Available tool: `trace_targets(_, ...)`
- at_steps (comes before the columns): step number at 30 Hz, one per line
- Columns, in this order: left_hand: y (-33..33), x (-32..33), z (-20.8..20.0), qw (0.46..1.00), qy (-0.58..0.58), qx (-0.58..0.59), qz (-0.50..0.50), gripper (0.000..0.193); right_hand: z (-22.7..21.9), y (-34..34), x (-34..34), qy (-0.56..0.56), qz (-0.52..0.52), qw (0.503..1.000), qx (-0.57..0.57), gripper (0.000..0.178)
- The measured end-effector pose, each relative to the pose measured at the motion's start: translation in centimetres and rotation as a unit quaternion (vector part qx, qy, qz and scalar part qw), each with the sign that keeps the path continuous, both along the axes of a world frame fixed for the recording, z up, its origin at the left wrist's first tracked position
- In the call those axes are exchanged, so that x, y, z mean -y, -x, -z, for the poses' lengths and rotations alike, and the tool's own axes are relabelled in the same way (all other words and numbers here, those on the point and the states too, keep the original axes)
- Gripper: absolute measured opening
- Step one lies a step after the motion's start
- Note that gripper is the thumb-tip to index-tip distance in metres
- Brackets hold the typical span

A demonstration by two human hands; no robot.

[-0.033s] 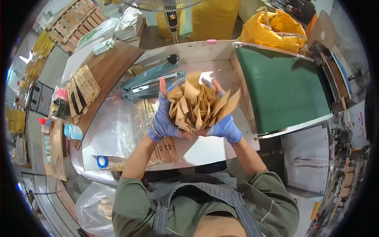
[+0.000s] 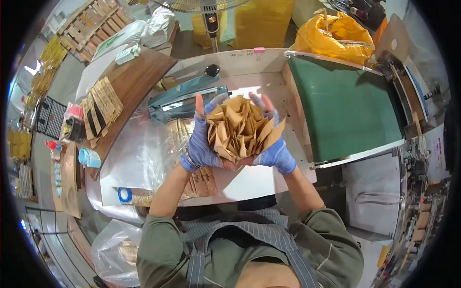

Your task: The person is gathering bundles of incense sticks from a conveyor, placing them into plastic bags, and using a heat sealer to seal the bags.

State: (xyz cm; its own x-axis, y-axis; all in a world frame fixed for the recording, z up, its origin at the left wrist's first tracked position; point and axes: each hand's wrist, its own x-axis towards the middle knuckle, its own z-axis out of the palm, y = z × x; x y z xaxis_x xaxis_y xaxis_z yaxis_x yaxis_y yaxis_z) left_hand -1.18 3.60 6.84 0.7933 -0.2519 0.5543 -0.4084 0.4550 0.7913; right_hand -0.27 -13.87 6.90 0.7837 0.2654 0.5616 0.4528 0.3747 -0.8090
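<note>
Between my two hands, above the white worktable [image 2: 240,185], sits a thick bundle of slim brown paper packets [image 2: 240,126], its pointed ends fanned toward me. My left hand [image 2: 200,144], in a blue fingertip-free glove, is wrapped round the bundle's left side with the thumb end bare. On the right side my right hand [image 2: 274,152], gloved alike, presses in against it. The lower part of the bundle is hidden. Just beyond my left hand lies a teal bar heat sealer [image 2: 189,98] with a black knob. Clear plastic bags holding printed brown packets [image 2: 204,182] rest under my left forearm.
A green board [image 2: 343,110] covers the right side. On a brown wooden board [image 2: 139,72] at left lie fanned packets [image 2: 103,103] and a light-blue tape roll [image 2: 90,157]. Blue-cored tape [image 2: 125,195] is at the near edge. A yellow sack [image 2: 333,38] and fan [image 2: 211,24] stand behind.
The packets that stuck up and out at the top and right of the bundle have sunk in, so its ends look more even. Both hands keep nearly the same place.
</note>
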Motion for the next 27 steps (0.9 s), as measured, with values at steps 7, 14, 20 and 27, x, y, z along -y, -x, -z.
trace_targets(7,2.3,-0.3,1.6,0.99,-0.047,-0.133,0.011,0.125,-2.2,0.3,-0.8,0.111,-0.039,0.987,0.108,0.099)
trace_targets(14,9.5,-2.4,3.6,0.819,0.13,-0.528,0.183,0.066,-2.4,1.9,-4.7,0.113,-0.258,0.896,-0.342,0.059)
trace_targets(20,15.1,-3.3,7.2,0.756,-0.215,-0.259,-0.561,0.024,5.7,3.2,-7.3,0.085,-0.332,0.829,-0.443,0.031)
trace_targets(27,15.1,-14.3,8.3,0.554,-0.697,-0.191,-0.413,0.046,6.7,5.1,-14.0,0.157,-0.361,0.806,-0.442,0.024)
